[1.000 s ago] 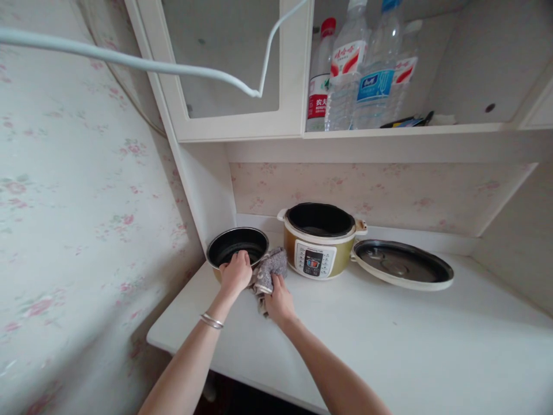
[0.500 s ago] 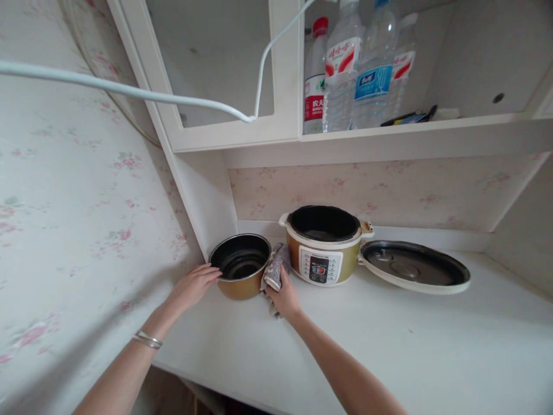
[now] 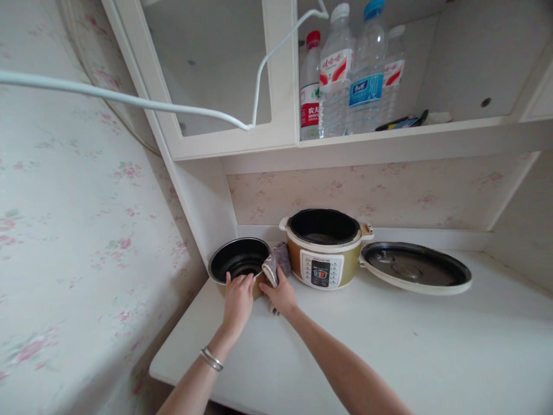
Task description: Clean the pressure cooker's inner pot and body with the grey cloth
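At the left of the white counter is a gold pot with a black inside [image 3: 224, 259]. My left hand [image 3: 237, 302] is at its front rim, fingers bent over the edge and closed on it; the thumb is hard to make out. My right hand [image 3: 281, 295] grips a folded grey cloth [image 3: 281, 259] against the pot's right side. Close to the cloth stands a gold and white electric cooker [image 3: 294, 265], its top off and its black interior showing. The cooker's oval lid [image 3: 432, 288] lies upside down to its right.
Above the counter [image 3: 389, 346] hangs a white cabinet [image 3: 283, 75] with several plastic bottles [image 3: 365, 92] on its shelf. A white bent wire [image 3: 164, 106] crosses the upper left view. The flowered wall [image 3: 86, 242] borders the counter on the left.
My left hand has moved right, from the pot's left side to its front rim. My right hand still holds the cloth at the pot's right side. The view has shifted slightly.
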Demonstrator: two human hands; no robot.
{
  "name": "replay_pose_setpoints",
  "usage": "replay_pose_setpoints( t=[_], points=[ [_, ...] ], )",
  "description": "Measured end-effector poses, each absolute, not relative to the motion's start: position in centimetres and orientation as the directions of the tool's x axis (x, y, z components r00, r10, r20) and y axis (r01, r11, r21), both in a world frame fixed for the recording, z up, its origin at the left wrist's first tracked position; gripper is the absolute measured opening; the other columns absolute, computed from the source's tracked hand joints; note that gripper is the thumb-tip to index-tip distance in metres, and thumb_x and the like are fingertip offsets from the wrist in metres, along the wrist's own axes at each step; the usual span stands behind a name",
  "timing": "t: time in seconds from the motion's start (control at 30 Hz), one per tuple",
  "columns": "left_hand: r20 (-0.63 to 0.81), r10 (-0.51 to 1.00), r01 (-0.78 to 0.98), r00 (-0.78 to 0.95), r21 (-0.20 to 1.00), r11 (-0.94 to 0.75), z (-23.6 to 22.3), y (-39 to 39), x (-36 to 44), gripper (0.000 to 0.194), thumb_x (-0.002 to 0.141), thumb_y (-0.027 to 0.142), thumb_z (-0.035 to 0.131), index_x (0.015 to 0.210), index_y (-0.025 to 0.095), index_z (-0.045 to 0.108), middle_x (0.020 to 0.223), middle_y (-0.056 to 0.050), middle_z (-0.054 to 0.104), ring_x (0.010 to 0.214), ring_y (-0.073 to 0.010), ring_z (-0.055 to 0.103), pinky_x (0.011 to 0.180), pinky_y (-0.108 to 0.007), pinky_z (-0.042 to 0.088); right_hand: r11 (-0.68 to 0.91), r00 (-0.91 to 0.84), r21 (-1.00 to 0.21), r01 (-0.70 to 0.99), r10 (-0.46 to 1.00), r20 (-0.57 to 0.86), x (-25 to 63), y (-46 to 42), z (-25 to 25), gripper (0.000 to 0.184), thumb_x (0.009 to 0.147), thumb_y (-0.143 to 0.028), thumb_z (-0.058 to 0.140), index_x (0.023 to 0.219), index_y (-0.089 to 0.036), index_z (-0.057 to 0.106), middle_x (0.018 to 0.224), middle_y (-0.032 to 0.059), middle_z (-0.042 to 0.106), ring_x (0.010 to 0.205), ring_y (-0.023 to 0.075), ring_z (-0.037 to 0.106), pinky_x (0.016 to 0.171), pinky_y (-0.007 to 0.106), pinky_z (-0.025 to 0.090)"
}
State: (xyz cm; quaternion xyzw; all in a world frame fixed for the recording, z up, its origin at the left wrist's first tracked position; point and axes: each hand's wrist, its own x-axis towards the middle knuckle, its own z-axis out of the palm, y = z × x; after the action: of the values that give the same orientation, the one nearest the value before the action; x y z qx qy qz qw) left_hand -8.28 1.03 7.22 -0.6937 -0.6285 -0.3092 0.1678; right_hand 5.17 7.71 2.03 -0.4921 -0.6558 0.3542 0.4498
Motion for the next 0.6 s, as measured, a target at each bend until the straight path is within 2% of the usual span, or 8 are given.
replay_pose_setpoints(
  t=[0.13, 0.27, 0.37, 0.6],
  points=[
    [0.628, 0.778, 0.982, 0.02, 0.135, -0.134, 7.6, 1.3, -7.2, 0.029, 0.095, 0.019, 0.036, 0.102, 0.02, 0.064, 0.083, -0.004, 0.067, 0.083, -0.0198, 0.063, 0.107, -0.055, 0.027, 0.284, -0.12, -0.894, 0.347, 0.959, 0.259, 5.5, 8.6, 1.6, 0.082, 0.072, -0.033, 0.065, 0.144, -0.016, 0.031, 0.138, 0.013, 0.049, 0.127, 0.0268, 0.046, 0.103, 0.039, 0.037],
    [0.634, 0.77, 0.976, 0.073, 0.115, -0.187, 7.5, 1.2, -7.6, 0.03, 0.095, 0.018, 0.035, 0.107, 0.02, 0.062, 0.085, -0.003, 0.067, 0.083, -0.0183, 0.063, 0.107, -0.052, 0.029, 0.253, -0.03, -0.898, 0.359, 0.965, 0.26, 5.7, 10.3, 1.9, 0.083, 0.071, -0.043, 0.065, 0.141, -0.01, 0.035, 0.138, 0.018, 0.046, 0.128, 0.0281, 0.043, 0.105, 0.039, 0.034],
    [0.655, 0.748, 0.972, 0.11, 0.087, -0.218, 7.2, 1.0, -8.0, 0.029, 0.095, 0.018, 0.037, 0.11, 0.02, 0.061, 0.086, -0.003, 0.067, 0.084, -0.0177, 0.063, 0.106, -0.048, 0.033, 0.239, -0.03, -0.9, 0.365, 0.969, 0.245, 5.9, 11.3, 1.8, 0.082, 0.069, -0.046, 0.067, 0.138, -0.01, 0.039, 0.134, 0.0183, 0.048, 0.125, 0.0289, 0.046, 0.104, 0.039, 0.036],
    [0.679, 0.726, 0.968, 0.11, 0.093, -0.233, 6.7, 1.3, -8.2, 0.029, 0.095, 0.019, 0.036, 0.109, 0.02, 0.062, 0.088, -0.004, 0.068, 0.086, -0.0186, 0.063, 0.105, -0.047, 0.034, 0.309, -0.047, -0.884, 0.35, 0.949, 0.313, 6.2, 12.0, 0.6, 0.057, 0.074, -0.027, 0.059, 0.129, -0.02, 0.048, 0.118, 0.0108, 0.062, 0.109, 0.0247, 0.059, 0.095, 0.039, 0.043]
  ],
)
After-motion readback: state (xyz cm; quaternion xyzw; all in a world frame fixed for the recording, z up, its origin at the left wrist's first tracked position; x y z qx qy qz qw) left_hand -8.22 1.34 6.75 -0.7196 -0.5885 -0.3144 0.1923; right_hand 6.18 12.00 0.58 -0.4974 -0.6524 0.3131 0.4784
